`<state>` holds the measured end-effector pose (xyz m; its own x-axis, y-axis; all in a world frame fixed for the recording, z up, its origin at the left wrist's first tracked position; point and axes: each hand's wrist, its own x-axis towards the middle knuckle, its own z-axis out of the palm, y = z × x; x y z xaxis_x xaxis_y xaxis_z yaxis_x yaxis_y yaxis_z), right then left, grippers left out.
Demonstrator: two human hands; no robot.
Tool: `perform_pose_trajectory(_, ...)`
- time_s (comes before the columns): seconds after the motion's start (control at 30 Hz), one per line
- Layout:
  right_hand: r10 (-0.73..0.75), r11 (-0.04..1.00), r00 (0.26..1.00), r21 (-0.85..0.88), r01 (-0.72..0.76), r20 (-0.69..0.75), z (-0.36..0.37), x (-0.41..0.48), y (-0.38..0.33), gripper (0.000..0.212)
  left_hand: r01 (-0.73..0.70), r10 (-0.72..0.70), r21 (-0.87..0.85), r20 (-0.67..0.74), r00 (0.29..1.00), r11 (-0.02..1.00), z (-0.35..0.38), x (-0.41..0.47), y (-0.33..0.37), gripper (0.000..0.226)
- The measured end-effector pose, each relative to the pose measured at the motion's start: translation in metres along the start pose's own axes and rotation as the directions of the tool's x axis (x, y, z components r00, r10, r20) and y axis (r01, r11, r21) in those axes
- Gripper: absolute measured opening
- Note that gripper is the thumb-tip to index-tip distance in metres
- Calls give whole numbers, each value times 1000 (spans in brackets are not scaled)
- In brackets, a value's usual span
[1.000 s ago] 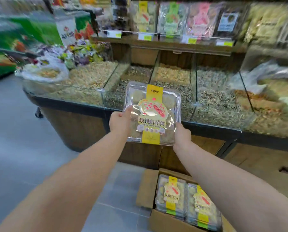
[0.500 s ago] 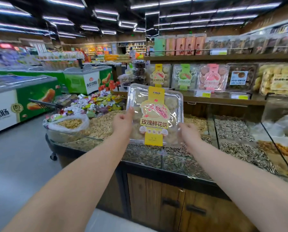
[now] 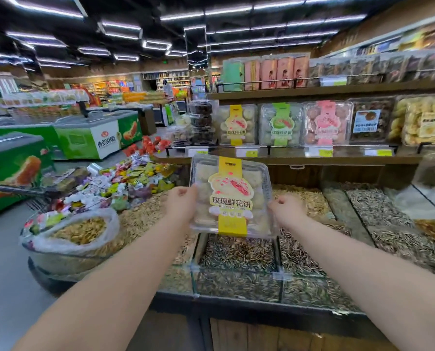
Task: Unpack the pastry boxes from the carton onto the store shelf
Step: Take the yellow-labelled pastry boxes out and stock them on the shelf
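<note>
The cardboard carton that was lying on the floor a second ago is no longer showing in my view, and the clear plastic pastry box (image 3: 232, 196) with a yellow label band is now being held up just below the front edge of the brown wooden store shelf (image 3: 287, 159), over the seed bins rather than in front of the cabinet doors. The shelf is filling more of my view than it was half a second ago.

Pale round pastries are showing through the box's lid, blurred. On the shelf, a yellow-banded clear box (image 3: 236, 125), a green-banded clear box (image 3: 281, 124) and a pink-banded clear box (image 3: 326, 122) are standing upright side by side. Below, the dark-framed desk (image 3: 236, 304) is carrying glass-partitioned bins: striped sunflower seeds (image 3: 239, 252) are lying under the held box, pale husked seeds (image 3: 140, 219) to the left, and bright wrapped candies (image 3: 127, 178) beyond those. A clear plastic bag of pale seeds (image 3: 79, 231) is sitting at the desk's left end.

Both my arms are reaching straight forward. The left grip (image 3: 182, 202) is curling round the box's left edge, and the right grip (image 3: 283, 207) is curling round its lower right edge, knuckles toward me. The box is hanging between them, off the shelf, label face toward me.
</note>
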<state>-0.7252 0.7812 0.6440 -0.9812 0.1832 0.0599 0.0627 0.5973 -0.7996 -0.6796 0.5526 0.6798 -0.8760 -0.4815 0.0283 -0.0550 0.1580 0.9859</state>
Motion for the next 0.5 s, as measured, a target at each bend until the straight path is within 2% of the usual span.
perform_pose_trajectory(0.1,51,998,998,36,-49,-37,24,21,-11,35,-49,32,159,107,994,986,-9,48,-1,22)
perform_pose_trajectory(0.17,69,998,996,16,-69,-53,32,32,-17,28,-92,52,241,164,985,966,-8,75,-2,22)
perform_pose_trajectory(0.23,90,996,993,-17,-91,-72,36,47,-21,21,-124,67,272,209,976,954,-3,102,-4,22)
perform_pose_trajectory(0.33,95,994,987,-49,-102,-127,37,81,-24,22,-153,64,326,265,962,933,15,140,-8,25)
perform_pose_trajectory(0.5,55,991,988,-111,-71,-144,33,152,-35,23,-154,70,336,247,966,929,54,196,-1,25)
